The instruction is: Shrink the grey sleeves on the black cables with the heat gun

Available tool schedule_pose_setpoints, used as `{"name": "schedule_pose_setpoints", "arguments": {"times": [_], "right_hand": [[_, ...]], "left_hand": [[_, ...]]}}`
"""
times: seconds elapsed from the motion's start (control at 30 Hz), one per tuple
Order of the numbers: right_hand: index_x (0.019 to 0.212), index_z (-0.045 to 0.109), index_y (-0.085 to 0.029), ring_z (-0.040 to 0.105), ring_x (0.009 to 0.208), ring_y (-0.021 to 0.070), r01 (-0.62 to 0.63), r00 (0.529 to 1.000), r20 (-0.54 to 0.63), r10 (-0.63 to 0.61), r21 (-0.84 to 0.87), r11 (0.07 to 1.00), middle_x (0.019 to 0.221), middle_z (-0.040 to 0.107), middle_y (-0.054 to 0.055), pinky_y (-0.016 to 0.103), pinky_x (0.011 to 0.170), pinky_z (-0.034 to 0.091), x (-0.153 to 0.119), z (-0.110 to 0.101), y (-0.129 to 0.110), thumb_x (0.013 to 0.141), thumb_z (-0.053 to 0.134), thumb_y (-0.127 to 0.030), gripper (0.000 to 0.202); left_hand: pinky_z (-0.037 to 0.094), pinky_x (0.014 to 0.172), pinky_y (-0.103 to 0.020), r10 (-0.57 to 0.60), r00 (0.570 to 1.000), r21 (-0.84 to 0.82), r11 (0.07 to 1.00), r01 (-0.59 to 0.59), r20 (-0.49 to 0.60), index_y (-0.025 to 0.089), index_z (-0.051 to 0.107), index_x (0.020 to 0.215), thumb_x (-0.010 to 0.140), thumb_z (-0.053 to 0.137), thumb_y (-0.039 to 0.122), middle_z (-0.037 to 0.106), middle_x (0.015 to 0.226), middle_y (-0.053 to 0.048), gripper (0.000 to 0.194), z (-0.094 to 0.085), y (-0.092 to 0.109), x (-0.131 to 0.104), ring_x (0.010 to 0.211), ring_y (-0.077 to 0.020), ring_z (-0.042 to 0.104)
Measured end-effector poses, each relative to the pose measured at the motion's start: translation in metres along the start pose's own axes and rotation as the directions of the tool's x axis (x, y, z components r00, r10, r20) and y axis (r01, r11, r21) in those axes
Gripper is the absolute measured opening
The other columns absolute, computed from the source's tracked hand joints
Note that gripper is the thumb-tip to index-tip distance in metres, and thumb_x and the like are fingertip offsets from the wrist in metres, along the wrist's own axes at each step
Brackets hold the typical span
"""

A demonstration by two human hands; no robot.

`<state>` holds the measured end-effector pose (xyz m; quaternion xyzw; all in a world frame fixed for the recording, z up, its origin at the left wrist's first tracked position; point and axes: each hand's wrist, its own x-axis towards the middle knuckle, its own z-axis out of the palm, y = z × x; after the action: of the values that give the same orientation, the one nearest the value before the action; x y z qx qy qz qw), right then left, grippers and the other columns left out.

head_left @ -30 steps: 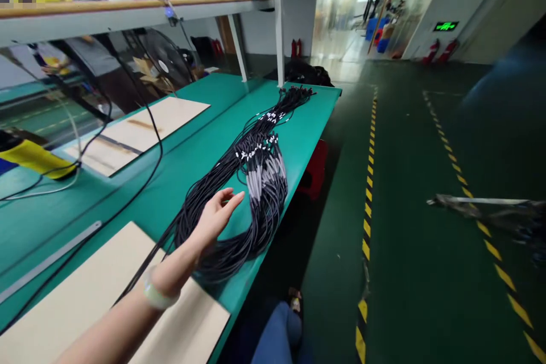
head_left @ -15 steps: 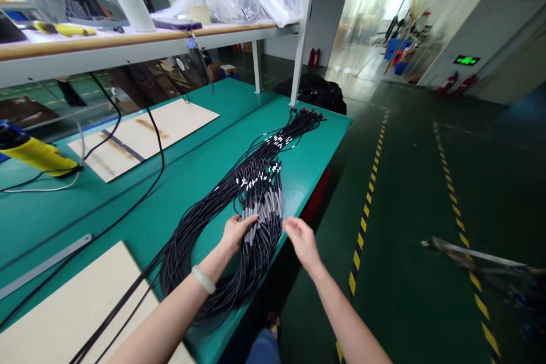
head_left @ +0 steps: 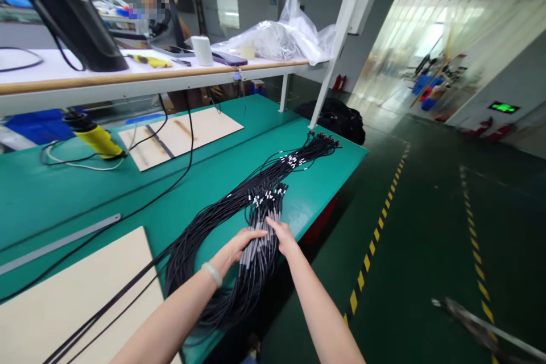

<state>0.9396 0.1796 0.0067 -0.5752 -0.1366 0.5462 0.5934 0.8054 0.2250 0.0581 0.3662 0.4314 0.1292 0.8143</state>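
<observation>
A large bundle of black cables [head_left: 194, 239] lies in a U-shaped loop on the green table [head_left: 222, 153]. Its nearer ends carry grey sleeves [head_left: 251, 251] and white tags, close to the table's right edge. From the left side, my left hand [head_left: 244, 242] grips the sleeved part, thumb across the top. My right hand [head_left: 283, 236] closes round the same part from the right, its thumb almost meeting my left one; the fingers underneath are hidden. The far cable ends [head_left: 324, 141], dark with red bits, spread near the table's far corner.
Pale boards [head_left: 85, 290] lie at left, with a steel ruler [head_left: 60, 244] and a yellow-black bottle-like tool [head_left: 100, 139] nearby. Above runs a shelf [head_left: 170, 77] bearing plastic bags [head_left: 277, 40]. A person [head_left: 170, 17] is behind it. Striped tape [head_left: 375, 244] marks the floor.
My right hand has moved left from beside the bundle and taken hold of the sleeved cables, squeezing them closer together. The camera view has shifted left and up.
</observation>
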Motion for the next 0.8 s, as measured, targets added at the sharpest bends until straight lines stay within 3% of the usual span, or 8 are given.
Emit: {"name": "schedule_pose_setpoints", "arguments": {"times": [0.2,0.37,0.5,0.67,0.73,0.8], "right_hand": [[0.097,0.064,-0.013,0.068,0.091,0.025,-0.1,0.983,0.167,0.078,0.129,0.987,0.095,0.071,0.01,0.037,0.084,0.055,-0.049,0.01,0.011,0.061,0.075,-0.043,0.048],[0.095,0.064,-0.014,0.068,0.093,0.028,-0.151,0.975,0.192,0.115,0.189,0.97,0.096,0.071,0.009,0.039,0.083,0.056,-0.086,0.028,0.015,0.056,0.078,-0.042,0.05],[0.097,0.062,-0.015,0.067,0.093,0.0261,-0.106,0.981,0.178,0.075,0.169,0.98,0.096,0.071,0.007,0.038,0.084,0.055,-0.112,0.054,0.016,0.056,0.08,-0.04,0.051],[0.108,0.058,-0.016,0.064,0.094,0.0223,0.114,0.955,0.287,-0.074,-0.124,0.986,0.102,0.068,0.006,0.035,0.087,0.052,-0.136,0.096,0.006,0.063,0.077,-0.04,0.055],[0.11,0.057,-0.017,0.062,0.095,0.0212,0.238,0.936,0.325,-0.134,-0.306,0.922,0.104,0.067,0.006,0.035,0.087,0.051,-0.142,0.112,-0.001,0.065,0.076,-0.041,0.054],[0.107,0.057,-0.017,0.061,0.096,0.0225,0.335,0.924,0.34,-0.176,-0.496,0.801,0.103,0.066,0.007,0.036,0.087,0.05,-0.147,0.127,-0.007,0.065,0.075,-0.041,0.051]], "left_hand": [[0.054,0.063,-0.034,0.072,0.996,0.031,0.997,-0.074,0.051,0.013,0.069,0.079,0.06,0.078,0.023,0.071,0.07,-0.008,0.023,0.0,-0.009,-0.053,0.06,-0.0223,0.065],[0.05,0.061,-0.029,0.251,0.966,0.158,0.958,-0.24,-0.054,0.015,0.068,0.079,0.057,0.074,0.016,0.068,0.066,-0.001,0.023,0.003,-0.01,-0.097,0.065,-0.0213,0.063],[0.049,0.065,-0.027,0.336,0.937,0.208,0.927,-0.311,-0.099,0.015,0.069,0.083,0.058,0.073,0.018,0.068,0.072,0.001,0.026,-0.01,-0.011,-0.129,0.071,-0.0208,0.062],[0.05,0.069,-0.029,0.294,0.94,0.19,0.947,-0.26,-0.175,0.015,0.066,0.09,0.055,0.077,0.023,0.069,0.078,-0.001,0.038,-0.046,-0.018,-0.168,0.075,-0.0208,0.064],[0.051,0.072,-0.029,0.273,0.942,0.118,0.96,-0.254,-0.194,0.016,0.065,0.095,0.055,0.079,0.023,0.07,0.082,-0.001,0.043,-0.058,-0.022,-0.179,0.078,-0.0205,0.064],[0.051,0.074,-0.029,0.261,0.94,0.026,0.965,-0.262,-0.219,0.016,0.064,0.097,0.054,0.081,0.023,0.07,0.084,-0.002,0.047,-0.065,-0.026,-0.186,0.078,-0.0206,0.065]]}}
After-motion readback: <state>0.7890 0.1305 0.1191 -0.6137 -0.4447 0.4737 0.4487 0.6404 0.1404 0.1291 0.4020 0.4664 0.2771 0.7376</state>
